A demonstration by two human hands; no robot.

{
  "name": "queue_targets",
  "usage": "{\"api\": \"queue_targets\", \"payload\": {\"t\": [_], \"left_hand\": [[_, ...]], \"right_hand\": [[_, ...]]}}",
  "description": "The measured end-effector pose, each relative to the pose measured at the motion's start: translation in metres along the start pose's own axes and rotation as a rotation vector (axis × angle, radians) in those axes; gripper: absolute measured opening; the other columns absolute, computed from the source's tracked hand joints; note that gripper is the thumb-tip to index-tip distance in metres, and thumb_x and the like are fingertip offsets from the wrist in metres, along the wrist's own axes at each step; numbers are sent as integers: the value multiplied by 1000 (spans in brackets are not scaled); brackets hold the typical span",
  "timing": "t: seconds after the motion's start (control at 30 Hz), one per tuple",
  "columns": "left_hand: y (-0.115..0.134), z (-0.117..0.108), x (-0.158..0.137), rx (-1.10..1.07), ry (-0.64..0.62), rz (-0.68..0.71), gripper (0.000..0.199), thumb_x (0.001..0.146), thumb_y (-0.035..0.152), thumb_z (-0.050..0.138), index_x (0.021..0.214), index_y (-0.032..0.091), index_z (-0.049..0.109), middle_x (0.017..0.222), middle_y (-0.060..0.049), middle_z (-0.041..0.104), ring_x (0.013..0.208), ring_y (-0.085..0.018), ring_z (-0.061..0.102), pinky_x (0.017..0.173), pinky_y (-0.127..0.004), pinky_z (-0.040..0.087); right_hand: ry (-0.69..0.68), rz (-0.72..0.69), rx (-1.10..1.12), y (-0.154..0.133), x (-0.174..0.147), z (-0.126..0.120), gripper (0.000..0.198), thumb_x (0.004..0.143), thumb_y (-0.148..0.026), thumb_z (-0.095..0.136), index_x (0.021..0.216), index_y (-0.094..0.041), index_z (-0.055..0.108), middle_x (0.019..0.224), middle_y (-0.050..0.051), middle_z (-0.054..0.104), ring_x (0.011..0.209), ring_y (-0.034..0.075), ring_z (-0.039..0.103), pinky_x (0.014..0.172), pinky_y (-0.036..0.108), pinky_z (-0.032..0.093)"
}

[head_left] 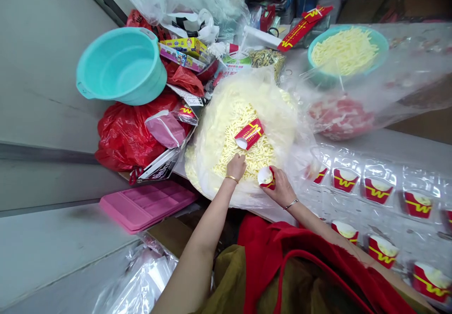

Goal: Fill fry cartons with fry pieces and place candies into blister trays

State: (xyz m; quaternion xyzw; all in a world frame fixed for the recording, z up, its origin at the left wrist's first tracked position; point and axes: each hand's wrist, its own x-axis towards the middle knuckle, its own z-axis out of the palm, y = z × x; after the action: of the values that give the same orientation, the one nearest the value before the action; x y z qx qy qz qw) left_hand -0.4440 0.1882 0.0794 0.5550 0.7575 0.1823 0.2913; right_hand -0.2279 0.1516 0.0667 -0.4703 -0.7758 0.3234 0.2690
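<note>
My right hand (283,190) grips a small red fry carton (265,177) with yellow markings, its pale opening turned toward the pile. My left hand (236,167) is closed with fingers pinched together at the near side of a heap of pale yellow fry-shaped pieces (259,157); whatever is between the fingers is hidden. The heap lies in a large, open clear plastic bag (208,130). Another fry carton (249,134) rests on its side on top of the pieces, just beyond my left hand.
Several cartons in clear moulded plastic (379,189) stand at right. A turquoise basin (122,67) sits left on red bags (130,132), above pink trays (148,205). Another basin (315,71) with pale strips is at back right, near a bag of pink-and-white pieces (342,116).
</note>
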Motion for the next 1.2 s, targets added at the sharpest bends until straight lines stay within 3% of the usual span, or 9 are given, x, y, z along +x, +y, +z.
{"api": "queue_targets", "payload": {"t": [0.17,0.3,0.37,0.47,0.67,0.8,0.9,1.03,1.2], "left_hand": [[-2,-16,-11,-280,11,-53,10,81,27,50,83,17,51,70,1,51,60,-9,49,57,-22,40],[14,-34,-25,-804,-204,-104,24,76,36,58,89,19,47,61,6,45,49,-6,41,47,-18,30],[24,-38,-30,-877,-330,-106,27,73,37,62,87,19,48,60,7,45,48,-5,40,47,-18,29],[36,-39,-33,-632,-358,-3,23,74,36,62,80,17,49,63,5,48,52,-6,42,51,-19,33],[51,-33,-37,27,-161,251,18,81,35,57,92,20,56,74,1,57,66,-13,51,65,-25,38],[62,-14,-45,224,-118,302,16,85,29,51,76,19,60,77,-5,61,79,-18,55,75,-30,38],[65,-3,-47,253,-213,334,18,85,27,51,75,20,63,78,-4,65,82,-20,57,79,-34,39],[53,-4,-30,119,-171,244,23,89,29,46,102,21,63,94,-5,67,83,-18,60,79,-29,42],[41,10,13,368,-30,59,38,86,23,47,123,18,51,102,-12,65,91,-24,61,78,-32,42]], "right_hand": [[2,15,-7,-1,7,-3,72,75,-39,67,133,-15,31,119,16,49,109,31,49,93,49,44],[-6,-1,-10,-13,22,0,69,76,-36,66,133,-16,32,119,16,50,108,32,49,92,49,44],[-12,-9,-3,-22,28,2,69,75,-35,66,133,-17,32,119,15,50,109,32,48,92,49,45],[-29,-30,1,-32,33,4,67,76,-33,65,133,-19,32,119,14,50,110,31,48,92,48,44],[-27,-23,-17,-28,26,5,66,77,-31,64,133,-18,31,119,14,50,110,31,47,92,48,44],[-14,-28,-12,-20,20,9,61,77,-24,61,131,-16,34,117,14,51,108,29,48,93,46,43],[-11,-45,9,-12,16,10,58,77,-21,59,130,-16,35,118,14,51,109,29,48,94,45,43],[11,14,7,-1,14,5,64,78,-33,63,132,-17,33,118,15,51,108,30,49,92,48,44],[33,32,-7,5,14,2,66,79,-38,63,134,-17,32,121,15,50,110,30,49,94,48,43]]}}
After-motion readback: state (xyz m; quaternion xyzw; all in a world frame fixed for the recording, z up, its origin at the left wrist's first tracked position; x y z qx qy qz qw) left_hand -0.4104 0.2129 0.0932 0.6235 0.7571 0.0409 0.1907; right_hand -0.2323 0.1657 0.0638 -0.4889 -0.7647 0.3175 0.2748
